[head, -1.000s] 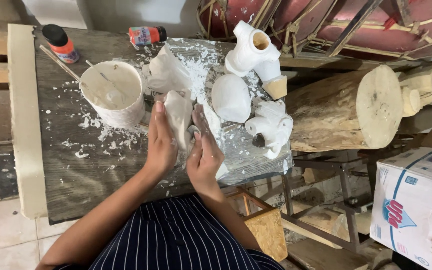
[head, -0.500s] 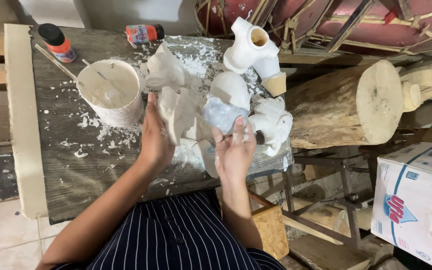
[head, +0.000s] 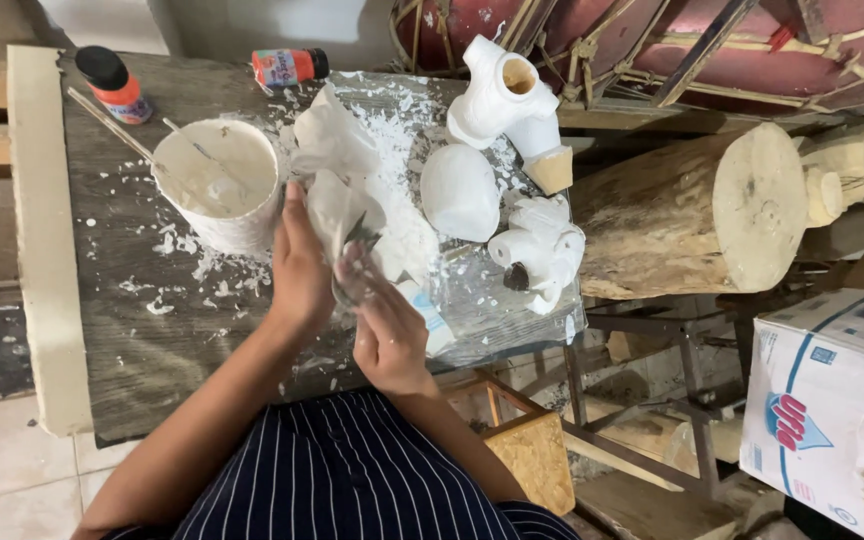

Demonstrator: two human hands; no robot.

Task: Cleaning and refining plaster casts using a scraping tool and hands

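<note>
1. Two bare hands work over the dark wooden table (head: 142,330): the left hand (head: 300,262) and the right hand (head: 384,325), both near the table's near edge, about midway along it.
2. One white plaster piece (head: 340,208) sits between them. The left hand closes around its side, palm against it; it is lumpy, matte and chalky, with uneven edges.
3. The right hand is curled around a small, thin dark tool (head: 362,236) whose tip meets the plaster piece; what kind of tool it is cannot be told.
4. One white tube (head: 424,308) with a blue band lies just beside the right hand, on a clear plastic sheet (head: 492,310) that covers the table's right end.
5. Three more white plaster casts rest on that sheet: a tall branching one with a hollow tan opening (head: 507,100) at the far right corner, a smooth egg-shaped one (head: 460,192) in the middle, and a knobbly one (head: 540,248) toward the right edge.
6. One round white bucket (head: 220,190), crusted with plaster and holding one stick, stands left of the hands.
7. Two small paint bottles stand along the far edge: one orange with a black cap (head: 114,84), one lying on its side (head: 288,66).
8. White crumbs and flakes are scattered across the wood and the sheet.
9. One thick rough log (head: 712,210) lies off the table's right end, beside one cardboard box (head: 832,400).
</note>
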